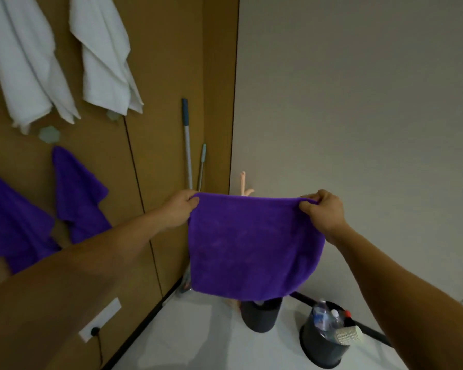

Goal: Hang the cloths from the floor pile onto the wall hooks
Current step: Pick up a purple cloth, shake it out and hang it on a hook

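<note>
Cloth: we held the purple cloth point(254, 247) spread right of the brown wall panel point(161, 84);
Hands: our left hand point(181, 209) and right hand point(322, 209) each pinched a top corner

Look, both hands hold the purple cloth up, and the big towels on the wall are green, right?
Not quite: the big towels are white, not green, as the head view shows. The left hand and right hand do hold the purple cloth up.

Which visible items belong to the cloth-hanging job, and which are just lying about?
Job: square purple microfibre cloth, pinched by left hand and right hand; hung purple cloths; hung white towels.
Lying about: metal mop poles; dark bin of plastic bottles; white wall socket.
</note>
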`<action>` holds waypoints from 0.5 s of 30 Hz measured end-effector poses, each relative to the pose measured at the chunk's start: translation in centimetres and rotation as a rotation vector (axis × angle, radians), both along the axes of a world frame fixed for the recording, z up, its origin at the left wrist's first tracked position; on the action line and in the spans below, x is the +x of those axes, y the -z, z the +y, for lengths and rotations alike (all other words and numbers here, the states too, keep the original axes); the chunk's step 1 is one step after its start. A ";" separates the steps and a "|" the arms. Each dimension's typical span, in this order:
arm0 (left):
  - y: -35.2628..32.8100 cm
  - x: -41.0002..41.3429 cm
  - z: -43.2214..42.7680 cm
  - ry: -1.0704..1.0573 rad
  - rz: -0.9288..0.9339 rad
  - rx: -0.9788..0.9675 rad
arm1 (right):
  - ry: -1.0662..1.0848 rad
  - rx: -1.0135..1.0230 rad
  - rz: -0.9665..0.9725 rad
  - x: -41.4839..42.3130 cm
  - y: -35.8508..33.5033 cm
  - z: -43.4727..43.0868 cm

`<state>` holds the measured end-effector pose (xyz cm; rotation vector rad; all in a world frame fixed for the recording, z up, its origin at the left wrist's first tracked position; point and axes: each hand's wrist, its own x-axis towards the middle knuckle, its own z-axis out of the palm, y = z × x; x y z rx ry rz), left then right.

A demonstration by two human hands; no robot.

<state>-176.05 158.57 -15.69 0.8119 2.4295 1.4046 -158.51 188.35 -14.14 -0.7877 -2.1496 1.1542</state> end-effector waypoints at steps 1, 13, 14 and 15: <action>0.1 -1.1 -0.2 -0.021 -0.025 0.075 | 0.000 -0.061 0.046 -1.5 -0.2 -0.5; -2.6 -11.3 -3.9 -0.558 0.038 0.493 | -0.642 -0.202 -0.005 -18.8 -3.3 -8.4; -2.7 -12.0 -4.3 -0.595 0.036 0.525 | -0.679 -0.193 -0.027 -20.3 -3.2 -9.0; -2.7 -12.7 -4.7 -0.614 0.042 0.533 | -0.699 -0.180 -0.039 -21.8 -3.1 -9.7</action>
